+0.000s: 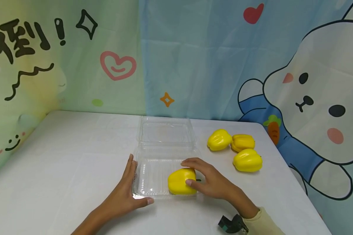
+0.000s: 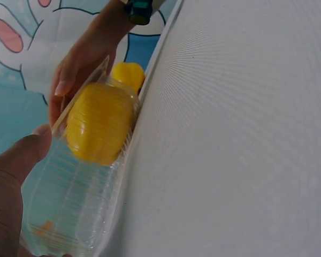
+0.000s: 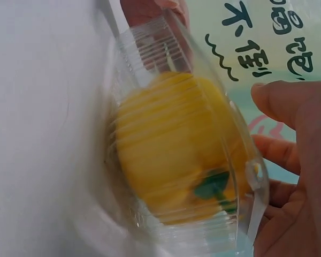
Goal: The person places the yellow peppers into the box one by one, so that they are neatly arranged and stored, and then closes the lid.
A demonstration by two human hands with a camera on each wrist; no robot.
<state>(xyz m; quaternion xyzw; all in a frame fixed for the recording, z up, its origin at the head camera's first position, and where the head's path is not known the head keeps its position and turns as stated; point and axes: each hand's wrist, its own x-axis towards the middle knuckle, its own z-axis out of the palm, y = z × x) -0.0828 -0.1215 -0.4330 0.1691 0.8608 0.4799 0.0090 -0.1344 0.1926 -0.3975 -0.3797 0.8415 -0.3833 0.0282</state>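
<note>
A clear plastic clamshell box (image 1: 153, 178) lies unfolded on the table, its lid (image 1: 166, 132) laid back toward the wall. One yellow bell pepper (image 1: 177, 183) with a green stem sits in the front right of its base, seen through the ribbed wall in both wrist views. My right hand (image 1: 209, 179) is over the box's right side beside this pepper, thumb and fingers spread; the right wrist view shows the thumb apart from the pepper. Along the box's left side rests my left hand (image 1: 123, 192), fingers straight and thumb stretched past the front edge.
Three more yellow bell peppers stand grouped to the right: one at the back left (image 1: 219, 139), one behind (image 1: 243, 142), one in front (image 1: 248, 160). A cartoon-printed cloth (image 1: 191, 65) rises behind the white table (image 1: 61, 156). A black device (image 1: 233, 224) sits at the right wrist.
</note>
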